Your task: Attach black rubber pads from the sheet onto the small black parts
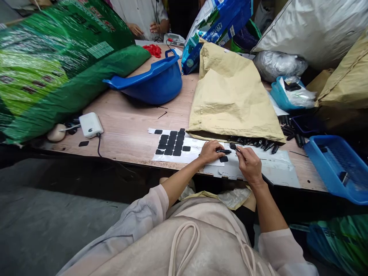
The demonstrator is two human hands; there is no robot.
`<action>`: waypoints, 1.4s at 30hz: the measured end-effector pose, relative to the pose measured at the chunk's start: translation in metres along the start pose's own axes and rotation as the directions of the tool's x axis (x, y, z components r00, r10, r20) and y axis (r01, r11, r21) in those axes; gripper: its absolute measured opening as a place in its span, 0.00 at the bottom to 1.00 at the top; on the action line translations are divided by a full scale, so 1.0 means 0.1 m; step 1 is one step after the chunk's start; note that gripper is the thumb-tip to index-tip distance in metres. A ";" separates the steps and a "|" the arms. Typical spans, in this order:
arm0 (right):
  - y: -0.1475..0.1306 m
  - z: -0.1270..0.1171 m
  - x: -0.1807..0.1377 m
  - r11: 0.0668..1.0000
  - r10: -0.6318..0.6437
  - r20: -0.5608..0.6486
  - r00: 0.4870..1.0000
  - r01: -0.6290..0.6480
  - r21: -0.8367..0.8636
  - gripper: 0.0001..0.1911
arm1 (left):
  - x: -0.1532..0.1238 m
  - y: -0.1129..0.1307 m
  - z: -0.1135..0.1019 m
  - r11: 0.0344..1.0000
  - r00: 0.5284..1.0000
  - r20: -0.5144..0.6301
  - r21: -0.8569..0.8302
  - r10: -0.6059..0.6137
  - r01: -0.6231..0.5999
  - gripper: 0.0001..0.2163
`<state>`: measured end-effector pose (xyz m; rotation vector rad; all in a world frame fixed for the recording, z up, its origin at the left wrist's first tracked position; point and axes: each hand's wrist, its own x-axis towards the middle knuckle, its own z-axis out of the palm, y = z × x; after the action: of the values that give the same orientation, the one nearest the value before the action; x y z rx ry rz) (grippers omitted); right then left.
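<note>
My left hand [211, 151] is closed on a slim black piece [224, 151] at the front of the table. Just right of it, my right hand [249, 163] pinches a small dark part with a round head [232, 146], its kind too small to make out. Both hands are over a white sheet [189, 155]. Rows of black rounded-square pads [170, 143] lie on that sheet, left of my left hand. One loose black pad [223, 159] sits below my fingers. Several black elongated parts [266, 144] spill from the mouth of a tan paper sack [232, 96] beyond my hands.
A blue basin [161, 82] rests on the table, left of the sack. At far left bulges a large green bag [57, 69], with a white adapter box [91, 125] before it. To the right is a blue tray [336, 165]. Opposite, a person's hands [145, 29] show.
</note>
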<state>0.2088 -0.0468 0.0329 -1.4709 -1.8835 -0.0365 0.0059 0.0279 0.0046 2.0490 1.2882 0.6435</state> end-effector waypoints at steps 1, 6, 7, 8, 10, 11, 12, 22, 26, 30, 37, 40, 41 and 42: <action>-0.05 0.01 0.00 1.000 0.000 0.003 1.000 0.000 0.024 0.16 | 0.00 0.00 0.00 1.000 1.000 -0.002 -0.003 0.001 -0.001 0.09; -0.14 0.10 -0.08 0.999 0.012 0.046 0.999 -0.014 0.047 0.17 | -0.01 -0.02 0.01 1.000 1.000 -0.004 -0.003 0.010 -0.010 0.09; -0.14 0.12 -0.10 0.999 0.016 0.063 0.998 -0.018 0.035 0.17 | -0.01 -0.02 0.01 1.000 1.000 -0.007 -0.001 0.010 -0.010 0.08; -0.14 0.14 -0.11 1.000 0.022 0.076 0.997 -0.024 0.020 0.17 | -0.01 -0.02 0.01 1.000 1.000 -0.010 -0.001 0.009 -0.009 0.08; -0.12 0.14 -0.12 0.999 0.039 0.074 0.997 -0.039 -0.005 0.16 | -0.01 -0.02 0.02 1.000 1.000 -0.012 -0.003 0.011 -0.011 0.08; -0.12 0.13 -0.12 0.999 0.047 0.058 0.997 -0.046 -0.011 0.16 | -0.01 -0.02 0.03 1.000 1.000 -0.013 -0.005 0.012 -0.012 0.08; -0.11 0.11 -0.11 0.999 0.054 0.039 0.998 -0.053 -0.012 0.16 | 0.00 -0.03 0.03 1.000 1.000 -0.013 -0.006 0.014 -0.014 0.08; -0.06 0.07 -0.14 0.997 0.072 0.024 0.997 -0.072 -0.008 0.15 | 0.00 -0.04 0.04 1.000 1.000 -0.010 0.015 0.024 -0.024 0.08; 0.09 0.02 -0.12 0.994 0.095 -0.005 0.995 -0.096 -0.058 0.15 | 0.01 -0.04 0.05 0.999 0.999 -0.021 0.028 0.030 -0.029 0.09; 0.38 -0.02 -0.13 0.984 0.057 0.020 0.998 -0.053 -0.172 0.14 | 0.00 -0.03 0.04 0.999 1.000 -0.015 0.032 0.027 -0.026 0.07; 0.64 0.02 -0.22 0.956 -0.047 0.037 0.998 0.055 -0.287 0.13 | -0.02 0.00 0.01 0.999 1.000 -0.009 0.038 0.024 -0.024 0.07; 0.60 0.04 -0.24 0.957 -0.023 0.039 0.999 0.034 -0.288 0.13 | -0.03 0.00 0.01 0.999 1.000 -0.009 0.038 0.025 -0.024 0.07; 0.59 0.04 -0.24 0.958 -0.020 0.044 0.999 0.032 -0.285 0.13 | -0.03 0.00 0.01 0.999 1.000 -0.009 0.038 0.025 -0.025 0.07; 0.59 0.04 -0.24 0.959 -0.018 0.049 0.999 0.031 -0.281 0.13 | -0.03 0.00 0.01 0.999 1.000 -0.008 0.038 0.025 -0.025 0.07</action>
<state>0.2583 -0.0447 -0.0066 -1.6486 -1.9960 -0.2969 0.0056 0.0246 0.0038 2.0985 1.2910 0.6442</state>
